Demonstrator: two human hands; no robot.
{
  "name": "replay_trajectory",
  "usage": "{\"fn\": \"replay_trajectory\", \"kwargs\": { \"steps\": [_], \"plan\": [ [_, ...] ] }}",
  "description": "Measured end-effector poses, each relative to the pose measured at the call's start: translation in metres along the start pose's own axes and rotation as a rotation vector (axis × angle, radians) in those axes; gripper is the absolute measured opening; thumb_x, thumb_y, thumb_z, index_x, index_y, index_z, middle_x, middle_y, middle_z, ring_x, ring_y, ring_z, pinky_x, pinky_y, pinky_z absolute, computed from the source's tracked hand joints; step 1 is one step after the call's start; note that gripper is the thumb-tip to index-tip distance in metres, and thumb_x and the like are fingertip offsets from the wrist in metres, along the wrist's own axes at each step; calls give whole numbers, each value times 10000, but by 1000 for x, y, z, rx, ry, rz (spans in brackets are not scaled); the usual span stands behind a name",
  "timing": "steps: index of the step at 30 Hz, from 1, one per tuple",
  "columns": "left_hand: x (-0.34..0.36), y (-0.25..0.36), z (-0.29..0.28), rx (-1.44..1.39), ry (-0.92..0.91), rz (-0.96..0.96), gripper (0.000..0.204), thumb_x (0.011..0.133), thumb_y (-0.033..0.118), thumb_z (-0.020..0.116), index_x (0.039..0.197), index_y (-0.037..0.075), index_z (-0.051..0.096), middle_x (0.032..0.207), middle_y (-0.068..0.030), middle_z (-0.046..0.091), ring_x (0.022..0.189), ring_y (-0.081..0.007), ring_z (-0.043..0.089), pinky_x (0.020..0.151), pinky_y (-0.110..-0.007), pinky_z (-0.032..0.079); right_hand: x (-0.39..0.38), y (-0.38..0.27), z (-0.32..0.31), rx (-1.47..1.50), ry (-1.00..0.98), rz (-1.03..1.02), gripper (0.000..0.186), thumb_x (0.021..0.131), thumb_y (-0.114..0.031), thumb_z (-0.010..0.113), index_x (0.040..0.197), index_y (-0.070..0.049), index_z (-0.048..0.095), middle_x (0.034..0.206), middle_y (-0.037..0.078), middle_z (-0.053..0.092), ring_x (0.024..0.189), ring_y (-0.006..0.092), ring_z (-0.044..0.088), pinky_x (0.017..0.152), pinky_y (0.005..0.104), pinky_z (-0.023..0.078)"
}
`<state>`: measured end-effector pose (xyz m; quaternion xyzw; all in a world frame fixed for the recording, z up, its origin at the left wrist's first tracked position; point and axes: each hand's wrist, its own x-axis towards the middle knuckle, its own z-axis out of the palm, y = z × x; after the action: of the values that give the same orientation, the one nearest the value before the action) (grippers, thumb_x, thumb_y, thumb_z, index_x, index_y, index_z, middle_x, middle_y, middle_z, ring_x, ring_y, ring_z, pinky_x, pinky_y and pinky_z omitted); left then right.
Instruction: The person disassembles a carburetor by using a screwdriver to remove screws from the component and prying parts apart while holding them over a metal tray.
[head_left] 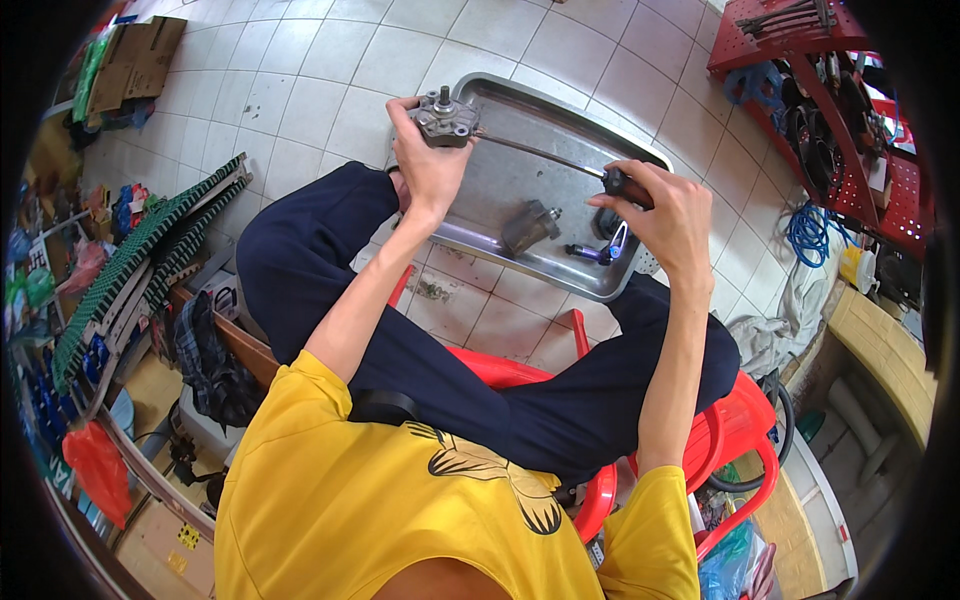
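My left hand is wrapped round a grey metal motor part with a short shaft, held over the left end of a metal tray. My right hand grips the dark handle of a long screwdriver. Its thin shank runs left across the tray, and the tip meets the side of the metal part. Below the shank, a dark cylindrical motor body lies in the tray. Near my right hand rest a small purple-and-black tool and a dark round piece, partly hidden by my fingers.
A red perforated tool rack stands at the right, with a coil of blue cable beside it. Red plastic chairs are under and beside me. Green-black strips and assorted goods crowd the left. Cardboard boxes sit at far left.
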<state>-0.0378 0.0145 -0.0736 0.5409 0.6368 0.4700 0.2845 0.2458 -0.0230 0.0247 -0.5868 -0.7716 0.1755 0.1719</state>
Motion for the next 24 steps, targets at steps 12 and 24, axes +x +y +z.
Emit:
{"fn": "replay_trajectory", "kwargs": {
  "steps": [12, 24],
  "plan": [
    [2, -8, -3, -120, 8, -81, 682, 737, -23, 900, 1193, 14, 394, 966, -146, 733, 891, -213, 740, 806, -333, 569, 7, -8, -3, 165, 19, 15, 349, 830, -267, 863, 1136, -128, 769, 939, 25, 687, 782, 224, 726, 700, 371, 558],
    [7, -11, -6, -308, 19, -195, 541, 818, -151, 733, 1166, 28, 358, 996, -160, 695, 911, -218, 766, 808, -312, 603, 2, -6, 8, 283, -125, 49, 239, 996, -264, 693, 1137, -72, 717, 981, 100, 732, 888, 351, 693, 750, 425, 545]
  ]
}}
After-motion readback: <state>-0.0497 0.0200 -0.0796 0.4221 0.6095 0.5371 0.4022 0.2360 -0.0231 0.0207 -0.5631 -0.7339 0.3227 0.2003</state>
